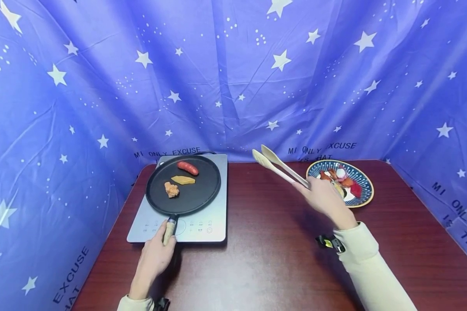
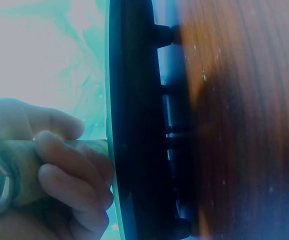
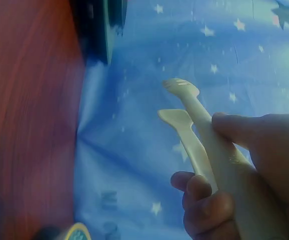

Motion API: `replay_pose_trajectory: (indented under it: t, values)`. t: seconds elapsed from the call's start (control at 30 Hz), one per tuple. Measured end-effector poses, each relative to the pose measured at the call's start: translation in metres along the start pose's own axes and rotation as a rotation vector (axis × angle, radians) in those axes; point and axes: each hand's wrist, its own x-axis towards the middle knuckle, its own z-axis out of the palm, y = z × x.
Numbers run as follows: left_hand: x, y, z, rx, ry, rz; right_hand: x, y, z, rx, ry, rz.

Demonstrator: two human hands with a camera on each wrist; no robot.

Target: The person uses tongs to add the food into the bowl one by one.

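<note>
Clock: 12 points away from the person. Black pan sits over the silver cooktop, handle out at about 6:30. In it: red sausage near 12, lying 10-to-4; yellow piece mid-pan, roughly 9-to-3; brown lump toward 8, no clear axis. Left hand is wrapped round the handle, so it's the nearer one; food lies about 1 o'clock from it. Right hand holds pale tongs, arms spread a little, nothing between the tips. They point about 10. Key relation: pan food is around 8 to 9 o'clock from the tips, well apart. Tips look raised off the wood; how high, can't tell. Oval plate with mixed food is at 1 to 2 from the right hand, which hides part of it. Edges: cooktop and plate both near the table's far edge, starry curtain close behind at 12. Sideways room: tabletop between cooktop and plate.
</note>
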Motion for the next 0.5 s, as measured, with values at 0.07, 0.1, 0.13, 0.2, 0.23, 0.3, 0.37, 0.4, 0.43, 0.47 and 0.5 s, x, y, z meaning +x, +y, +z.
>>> replay_pose_trajectory:
  t: [0.07, 0.1, 0.13, 0.2, 0.23, 0.3, 0.37, 0.4, 0.43, 0.47, 0.5]
  values:
    - [-0.001, 0.000, 0.000, -0.002, 0.003, -0.006, -0.005, 0.009, -0.003, -0.008, -0.001, 0.028]
    - [-0.001, 0.000, 0.000, -0.004, 0.005, -0.009, -0.007, 0.014, -0.004, -0.014, -0.003, 0.038]
    - [-0.001, 0.000, 0.001, -0.005, 0.006, -0.011, -0.009, 0.018, -0.005, -0.013, -0.004, 0.051]
    - [-0.001, 0.000, 0.001, -0.004, 0.007, -0.011, -0.013, 0.026, -0.008, -0.006, -0.011, 0.077]
    - [-0.001, 0.000, 0.001, -0.003, 0.008, -0.010, -0.015, 0.031, -0.010, -0.002, -0.015, 0.088]
    - [0.000, 0.000, 0.001, 0.000, 0.008, -0.011, -0.019, 0.040, -0.013, 0.002, -0.024, 0.107]
    - [0.000, 0.000, 0.001, 0.001, 0.005, -0.007, -0.023, 0.049, -0.016, 0.000, -0.025, 0.120]
    - [0.000, 0.000, 0.001, 0.002, 0.005, -0.005, -0.025, 0.054, -0.017, -0.004, -0.024, 0.129]
    - [0.000, 0.001, 0.000, 0.003, 0.004, -0.003, -0.026, 0.059, -0.018, -0.007, -0.028, 0.143]
    - [0.000, 0.001, 0.000, 0.004, 0.005, -0.004, -0.028, 0.063, -0.019, -0.012, -0.029, 0.156]
    - [0.000, 0.001, 0.000, 0.004, 0.007, -0.003, -0.030, 0.067, -0.021, -0.015, -0.035, 0.171]
